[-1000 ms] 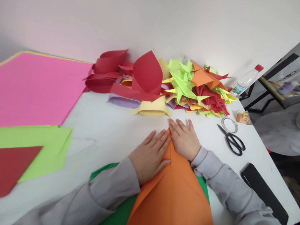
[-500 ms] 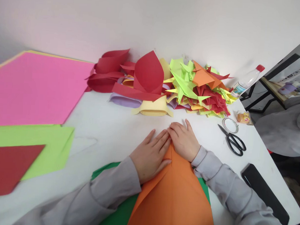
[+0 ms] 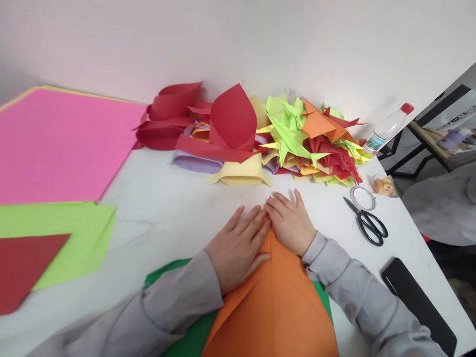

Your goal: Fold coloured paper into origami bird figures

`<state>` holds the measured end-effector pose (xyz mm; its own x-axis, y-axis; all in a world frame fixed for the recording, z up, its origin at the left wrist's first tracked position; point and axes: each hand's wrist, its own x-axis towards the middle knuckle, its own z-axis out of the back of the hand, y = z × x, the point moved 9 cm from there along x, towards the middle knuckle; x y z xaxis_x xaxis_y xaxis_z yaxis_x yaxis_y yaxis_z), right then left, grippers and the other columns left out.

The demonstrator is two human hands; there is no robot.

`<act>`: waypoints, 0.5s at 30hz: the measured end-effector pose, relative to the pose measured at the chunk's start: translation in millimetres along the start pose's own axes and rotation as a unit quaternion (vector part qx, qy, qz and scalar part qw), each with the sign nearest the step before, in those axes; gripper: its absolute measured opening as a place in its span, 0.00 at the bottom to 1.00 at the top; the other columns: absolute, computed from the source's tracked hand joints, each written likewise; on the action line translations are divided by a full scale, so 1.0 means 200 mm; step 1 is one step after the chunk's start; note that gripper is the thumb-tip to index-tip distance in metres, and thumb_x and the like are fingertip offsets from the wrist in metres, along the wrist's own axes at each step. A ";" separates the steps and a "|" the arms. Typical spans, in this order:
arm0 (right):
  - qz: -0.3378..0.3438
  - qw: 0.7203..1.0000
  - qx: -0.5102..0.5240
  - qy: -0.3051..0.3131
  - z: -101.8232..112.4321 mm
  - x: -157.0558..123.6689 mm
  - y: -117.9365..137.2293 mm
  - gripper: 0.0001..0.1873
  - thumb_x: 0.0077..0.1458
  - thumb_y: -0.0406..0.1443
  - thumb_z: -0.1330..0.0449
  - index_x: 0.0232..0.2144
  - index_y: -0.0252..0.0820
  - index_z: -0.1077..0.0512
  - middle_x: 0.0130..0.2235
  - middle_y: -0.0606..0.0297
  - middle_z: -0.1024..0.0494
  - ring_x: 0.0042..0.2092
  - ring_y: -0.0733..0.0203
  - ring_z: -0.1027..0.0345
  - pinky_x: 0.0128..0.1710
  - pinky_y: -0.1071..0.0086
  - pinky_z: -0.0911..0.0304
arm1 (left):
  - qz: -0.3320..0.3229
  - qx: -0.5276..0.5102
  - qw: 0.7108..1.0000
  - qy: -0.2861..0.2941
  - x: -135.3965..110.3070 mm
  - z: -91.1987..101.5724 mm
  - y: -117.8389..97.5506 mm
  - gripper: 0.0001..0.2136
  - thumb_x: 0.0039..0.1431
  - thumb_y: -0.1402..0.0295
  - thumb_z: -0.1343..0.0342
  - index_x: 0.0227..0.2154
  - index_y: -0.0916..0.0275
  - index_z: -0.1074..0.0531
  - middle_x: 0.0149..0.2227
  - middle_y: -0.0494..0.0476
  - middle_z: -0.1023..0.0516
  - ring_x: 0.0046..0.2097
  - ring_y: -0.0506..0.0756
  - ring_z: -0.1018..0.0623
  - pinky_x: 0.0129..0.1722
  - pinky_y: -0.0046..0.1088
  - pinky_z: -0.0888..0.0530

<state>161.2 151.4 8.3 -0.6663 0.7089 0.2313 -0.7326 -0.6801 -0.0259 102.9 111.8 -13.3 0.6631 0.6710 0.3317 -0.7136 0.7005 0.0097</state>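
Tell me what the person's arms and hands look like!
The left sleeve and right sleeve are long, loose and plain grey, with soft wrinkles and no pictures or writing showing. The left hand and right hand are bare, with no gloves or rings to see.

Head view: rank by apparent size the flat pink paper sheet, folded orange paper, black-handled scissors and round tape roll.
1. Pink sheet and orange paper: too alike to rank; both leave the frame.
2. Scissors
3. Tape roll
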 end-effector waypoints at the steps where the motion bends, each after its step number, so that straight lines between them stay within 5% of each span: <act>1: 0.000 1.000 0.000 -0.001 0.00 0.00 0.00 0.17 0.63 0.30 0.53 0.52 0.34 0.32 0.54 0.51 0.29 0.61 0.49 0.45 0.61 0.38 0.59 | -0.001 0.002 1.000 -0.004 0.00 0.00 0.00 0.29 0.64 0.55 0.62 0.56 0.74 0.34 0.59 0.74 0.34 0.64 0.68 0.41 0.63 0.50 0.50; 15: -0.001 1.000 -0.008 -0.009 0.00 0.00 -0.01 0.15 0.64 0.31 0.51 0.50 0.35 0.31 0.53 0.53 0.27 0.60 0.48 0.43 0.61 0.37 0.60 | -0.008 0.021 0.999 -0.031 0.00 0.04 -0.05 0.24 0.65 0.60 0.59 0.51 0.77 0.30 0.54 0.79 0.29 0.58 0.70 0.33 0.59 0.51 0.39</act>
<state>162.1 152.2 8.9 -0.6626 0.7067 0.2481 -0.7361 -0.6757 -0.0413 107.9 103.7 -4.9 0.6605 0.6421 0.3892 -0.7122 0.6998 0.0543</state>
